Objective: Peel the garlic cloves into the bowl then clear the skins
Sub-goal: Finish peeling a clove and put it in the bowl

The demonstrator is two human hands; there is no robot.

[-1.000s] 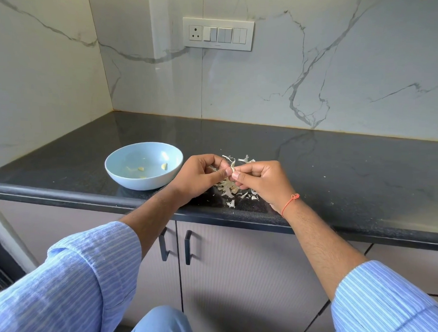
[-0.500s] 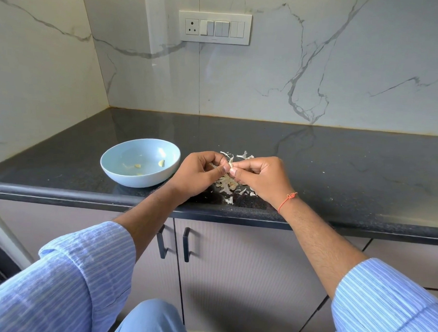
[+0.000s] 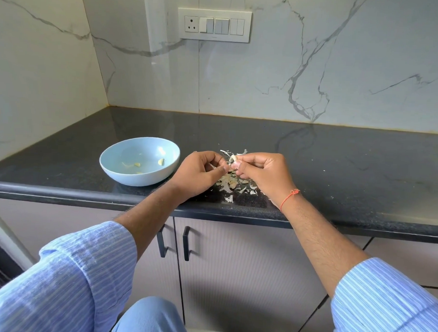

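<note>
We pinched the garlic clove (image 3: 234,158) in our right hand (image 3: 261,176), left hand (image 3: 200,173) gripping its skin (over the skins (image 3: 228,185), beside the bowl (image 3: 139,161)); short, gentle tugs seemed best.

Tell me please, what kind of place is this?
Most likely a home kitchen: a dark stone countertop over cabinet doors, a marble-look wall with a switch and socket panel, and a blue bowl holding peeled garlic.
</note>
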